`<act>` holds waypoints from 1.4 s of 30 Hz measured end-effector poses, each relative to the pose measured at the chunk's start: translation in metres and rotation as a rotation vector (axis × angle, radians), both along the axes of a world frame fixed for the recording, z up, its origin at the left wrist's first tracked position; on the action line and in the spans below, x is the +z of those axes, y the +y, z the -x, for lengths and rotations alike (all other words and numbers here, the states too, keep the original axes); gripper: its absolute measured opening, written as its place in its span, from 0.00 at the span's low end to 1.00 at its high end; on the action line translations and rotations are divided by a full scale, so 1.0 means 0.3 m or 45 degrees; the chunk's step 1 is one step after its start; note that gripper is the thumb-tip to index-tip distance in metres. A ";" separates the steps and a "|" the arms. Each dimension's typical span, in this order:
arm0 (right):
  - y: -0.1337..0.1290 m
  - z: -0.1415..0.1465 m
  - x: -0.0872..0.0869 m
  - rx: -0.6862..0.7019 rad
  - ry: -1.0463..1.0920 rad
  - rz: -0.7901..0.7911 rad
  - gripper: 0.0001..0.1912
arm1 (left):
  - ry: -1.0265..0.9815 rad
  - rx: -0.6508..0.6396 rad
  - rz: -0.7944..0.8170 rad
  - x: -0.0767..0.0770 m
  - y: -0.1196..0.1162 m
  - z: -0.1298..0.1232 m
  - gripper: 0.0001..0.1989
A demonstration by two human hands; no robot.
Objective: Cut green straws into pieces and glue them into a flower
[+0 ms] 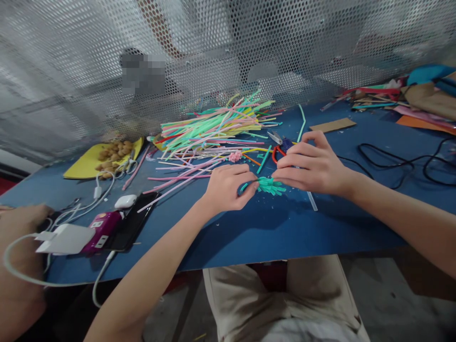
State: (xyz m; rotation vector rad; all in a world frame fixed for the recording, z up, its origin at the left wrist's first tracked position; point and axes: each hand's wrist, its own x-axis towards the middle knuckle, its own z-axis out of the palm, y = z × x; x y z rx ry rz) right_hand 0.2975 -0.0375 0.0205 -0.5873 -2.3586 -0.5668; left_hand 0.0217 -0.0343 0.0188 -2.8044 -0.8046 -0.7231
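Note:
A small bunch of short teal pipe cleaner pieces (pixel 271 185) is held just above the blue table, its cut ends fanned to the right. My left hand (pixel 231 186) pinches its left end between thumb and fingers. At its upper right side, the bent fingers of my right hand (pixel 311 164) close on the ends, with the thumb hidden behind them. Red-handled cutters (pixel 276 153) lie partly behind my right hand, metal jaws toward the back. A pink pipe cleaner bundle (pixel 235 156) rests beyond my left hand, and a single teal stem (pixel 264 160) lies close by.
A large pile of coloured pipe cleaners (pixel 213 124) lies against the perforated metal screen (pixel 285 42). Leftward are a yellow sheet (pixel 80 164) with brown balls, a phone (pixel 133 223), and a purple power adapter (pixel 103 230). Another person's arm (pixel 21 256) is at left. Black cable (pixel 388 164) lies right.

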 end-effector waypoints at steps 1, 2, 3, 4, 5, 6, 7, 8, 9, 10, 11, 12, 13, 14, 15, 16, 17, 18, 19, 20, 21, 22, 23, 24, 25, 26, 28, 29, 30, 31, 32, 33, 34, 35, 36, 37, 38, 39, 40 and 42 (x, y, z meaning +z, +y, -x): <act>-0.001 0.000 0.001 -0.009 -0.007 -0.007 0.06 | -0.003 0.002 -0.001 0.000 0.000 0.000 0.13; -0.001 0.001 0.002 -0.022 -0.018 -0.018 0.06 | -0.006 0.002 -0.003 0.001 0.000 0.000 0.13; -0.002 0.003 0.002 -0.034 -0.027 -0.037 0.06 | -0.008 -0.001 -0.005 0.001 0.000 0.001 0.13; -0.003 0.004 0.003 -0.037 -0.032 -0.064 0.06 | -0.009 -0.004 -0.008 0.001 0.000 0.001 0.13; -0.003 0.006 0.003 -0.026 -0.026 -0.100 0.05 | -0.009 -0.008 -0.012 0.000 0.000 0.001 0.13; -0.003 0.007 0.003 -0.010 -0.017 -0.137 0.05 | -0.010 -0.011 -0.015 0.000 0.000 0.002 0.13; -0.003 0.009 0.002 0.010 -0.005 -0.171 0.04 | -0.011 -0.013 -0.019 0.000 0.000 0.002 0.13; -0.002 0.010 0.002 0.027 0.008 -0.198 0.03 | -0.011 -0.013 -0.020 0.000 0.000 0.002 0.12; -0.001 0.011 0.001 0.037 0.018 -0.214 0.03 | -0.012 -0.012 -0.019 0.000 -0.001 0.002 0.12; 0.000 0.011 0.000 0.038 0.019 -0.215 0.03 | -0.013 -0.010 -0.016 0.001 -0.001 0.002 0.12; 0.000 0.012 -0.001 0.033 0.017 -0.209 0.02 | -0.014 -0.009 -0.011 0.001 -0.001 0.001 0.13; 0.000 0.013 -0.001 0.026 0.012 -0.198 0.02 | -0.014 -0.007 -0.007 0.002 -0.001 0.001 0.13; 0.000 0.014 -0.001 0.025 0.016 -0.195 0.02 | -0.016 -0.005 -0.003 0.003 -0.002 0.001 0.13; 0.000 0.014 -0.001 0.021 0.010 -0.186 0.02 | -0.018 -0.004 -0.001 0.004 -0.002 0.000 0.13; -0.001 0.015 0.000 0.025 0.012 -0.185 0.02 | -0.022 -0.004 0.001 0.004 -0.002 0.001 0.13; -0.001 0.015 0.001 0.031 0.021 -0.187 0.02 | -0.025 -0.004 0.003 0.005 -0.002 0.001 0.13; -0.002 0.015 0.002 0.034 0.031 -0.189 0.02 | -0.030 -0.003 0.003 0.004 -0.001 0.002 0.13; -0.004 0.014 0.004 0.028 0.030 -0.180 0.03 | -0.035 0.000 0.000 0.003 0.000 0.003 0.13; -0.005 0.012 0.006 0.017 0.029 -0.165 0.03 | -0.043 0.004 -0.007 0.002 0.001 0.005 0.13; -0.007 0.010 0.007 -0.001 0.020 -0.139 0.03 | -0.053 0.009 -0.017 0.000 0.003 0.007 0.13; -0.009 0.008 0.009 -0.022 0.012 -0.111 0.04 | -0.070 0.013 -0.032 -0.002 0.006 0.009 0.12; -0.011 0.005 0.011 -0.040 0.000 -0.081 0.04 | -0.088 0.016 -0.047 -0.004 0.008 0.011 0.12; -0.013 0.003 0.012 -0.046 -0.002 -0.063 0.04 | -0.105 0.020 -0.062 -0.006 0.011 0.013 0.11; -0.015 0.002 0.012 -0.046 0.001 -0.049 0.05 | -0.119 0.023 -0.076 -0.007 0.013 0.015 0.11; -0.017 0.001 0.012 -0.042 0.011 -0.041 0.05 | -0.130 0.027 -0.089 -0.008 0.016 0.016 0.11; -0.017 0.000 0.011 -0.043 0.019 -0.025 0.05 | -0.135 0.031 -0.099 -0.009 0.017 0.017 0.11; -0.017 0.000 0.006 -0.052 0.035 0.020 0.06 | -0.139 0.039 -0.113 -0.009 0.019 0.018 0.11; -0.015 0.000 0.003 -0.055 0.050 0.040 0.06 | -0.143 0.041 -0.117 -0.008 0.019 0.018 0.11; -0.013 -0.001 -0.001 -0.051 0.069 0.052 0.06 | -0.146 0.043 -0.119 -0.008 0.019 0.018 0.11; -0.010 -0.001 -0.004 -0.040 0.092 0.053 0.06 | -0.148 0.045 -0.119 -0.007 0.018 0.018 0.11; -0.007 -0.002 -0.008 -0.030 0.115 0.046 0.06 | -0.151 0.049 -0.117 -0.007 0.018 0.019 0.11; -0.005 -0.003 -0.010 -0.024 0.134 0.037 0.07 | -0.155 0.055 -0.117 -0.006 0.018 0.019 0.11; -0.003 -0.003 -0.011 -0.027 0.144 0.032 0.07 | -0.159 0.061 -0.117 -0.006 0.018 0.019 0.11; -0.002 -0.004 -0.011 -0.035 0.148 0.033 0.08 | -0.161 0.067 -0.117 -0.006 0.018 0.020 0.11; -0.002 -0.004 -0.010 -0.046 0.146 0.039 0.08 | -0.163 0.073 -0.120 -0.005 0.018 0.020 0.12; -0.003 -0.003 -0.009 -0.056 0.145 0.045 0.09 | -0.165 0.077 -0.125 -0.005 0.019 0.020 0.12; -0.005 -0.002 -0.006 -0.062 0.145 0.047 0.08 | -0.166 0.079 -0.130 -0.005 0.019 0.020 0.12; -0.006 0.000 -0.004 -0.058 0.150 0.038 0.08 | -0.166 0.078 -0.134 -0.005 0.020 0.020 0.12; -0.008 0.003 -0.002 -0.045 0.157 0.017 0.08 | -0.165 0.077 -0.138 -0.004 0.021 0.020 0.12; -0.009 0.009 0.000 -0.001 0.181 -0.054 0.07 | -0.165 0.078 -0.143 -0.004 0.022 0.019 0.12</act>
